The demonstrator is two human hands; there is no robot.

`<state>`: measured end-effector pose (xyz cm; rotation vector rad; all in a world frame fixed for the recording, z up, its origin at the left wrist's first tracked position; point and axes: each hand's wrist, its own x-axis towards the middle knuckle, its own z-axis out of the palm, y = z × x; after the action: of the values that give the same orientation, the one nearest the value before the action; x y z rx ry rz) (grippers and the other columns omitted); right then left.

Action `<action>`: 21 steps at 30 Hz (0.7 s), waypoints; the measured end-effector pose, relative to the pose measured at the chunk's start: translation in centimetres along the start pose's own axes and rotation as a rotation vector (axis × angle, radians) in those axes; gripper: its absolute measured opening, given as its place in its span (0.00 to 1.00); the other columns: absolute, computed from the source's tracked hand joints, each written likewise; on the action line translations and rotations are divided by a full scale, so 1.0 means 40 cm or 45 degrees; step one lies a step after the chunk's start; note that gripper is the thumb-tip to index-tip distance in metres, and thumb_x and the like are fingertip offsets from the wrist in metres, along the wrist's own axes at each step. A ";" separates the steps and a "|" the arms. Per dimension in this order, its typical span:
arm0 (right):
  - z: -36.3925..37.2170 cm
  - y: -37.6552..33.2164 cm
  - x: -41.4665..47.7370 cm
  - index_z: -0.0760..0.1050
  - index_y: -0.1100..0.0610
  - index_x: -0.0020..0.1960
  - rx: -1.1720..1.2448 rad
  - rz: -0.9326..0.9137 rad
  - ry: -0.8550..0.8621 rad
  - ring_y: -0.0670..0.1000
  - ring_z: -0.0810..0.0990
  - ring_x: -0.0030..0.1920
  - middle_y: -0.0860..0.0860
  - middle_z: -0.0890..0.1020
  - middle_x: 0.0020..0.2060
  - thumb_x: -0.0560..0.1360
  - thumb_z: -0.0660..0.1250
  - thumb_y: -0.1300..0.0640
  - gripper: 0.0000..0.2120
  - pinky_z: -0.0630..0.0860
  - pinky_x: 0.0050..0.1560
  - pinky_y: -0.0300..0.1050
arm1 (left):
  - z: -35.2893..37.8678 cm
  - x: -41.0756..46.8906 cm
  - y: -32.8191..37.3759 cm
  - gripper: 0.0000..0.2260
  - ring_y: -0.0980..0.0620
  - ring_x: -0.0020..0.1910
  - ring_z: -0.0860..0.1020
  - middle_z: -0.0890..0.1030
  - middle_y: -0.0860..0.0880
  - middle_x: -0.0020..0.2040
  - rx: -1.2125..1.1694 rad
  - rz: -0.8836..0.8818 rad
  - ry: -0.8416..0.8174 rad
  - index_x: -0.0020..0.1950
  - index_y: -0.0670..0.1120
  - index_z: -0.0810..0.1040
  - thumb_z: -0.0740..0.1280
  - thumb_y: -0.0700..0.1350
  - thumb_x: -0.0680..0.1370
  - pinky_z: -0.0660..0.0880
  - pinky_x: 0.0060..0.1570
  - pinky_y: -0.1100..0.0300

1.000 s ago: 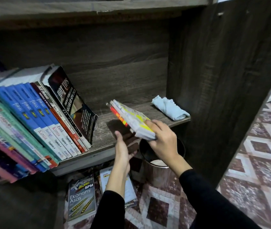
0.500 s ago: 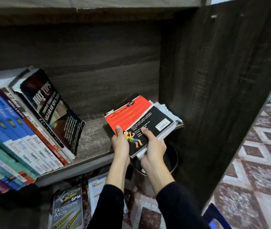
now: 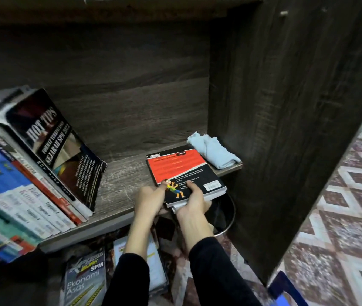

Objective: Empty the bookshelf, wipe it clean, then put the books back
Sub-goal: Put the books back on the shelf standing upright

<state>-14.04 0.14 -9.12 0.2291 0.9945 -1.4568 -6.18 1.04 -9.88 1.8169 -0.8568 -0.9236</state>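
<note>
A red-and-black book (image 3: 182, 171), atop at least one more book, lies nearly flat at the right end of the dark wooden shelf board (image 3: 118, 186), its near end overhanging the front edge. My left hand (image 3: 150, 199) grips its near-left corner, thumb on the cover. My right hand (image 3: 194, 202) grips the near edge, thumb on top and fingers underneath. A light-blue cloth (image 3: 214, 152) lies folded behind the book in the shelf's right corner. A leaning row of books (image 3: 21, 184) fills the left part, fronted by a black "Hot Tips" book (image 3: 58, 149).
The dark side panel (image 3: 286, 129) of the bookshelf rises right of the book. Below the shelf stands a round metal bin (image 3: 226, 217). An "Ekonomi Asas" book (image 3: 85, 281) and another book (image 3: 153, 268) lie on the patterned tile floor (image 3: 341, 217).
The book came from my right hand alone, tilted on edge, into both hands, cover up. It has since come down onto the shelf board in front of the cloth.
</note>
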 end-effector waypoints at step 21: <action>-0.009 -0.053 0.071 0.52 0.58 0.75 -1.565 -1.161 0.205 0.58 0.44 0.76 0.57 0.51 0.76 0.65 0.78 0.51 0.49 0.45 0.74 0.55 | 0.014 -0.021 -0.013 0.12 0.50 0.30 0.79 0.79 0.42 0.47 -0.014 0.025 -0.171 0.60 0.38 0.75 0.65 0.43 0.79 0.78 0.29 0.63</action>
<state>-16.61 -2.00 -10.34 -1.1401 2.0875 -1.2986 -6.97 1.72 -10.34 1.7496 -0.9488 -1.0449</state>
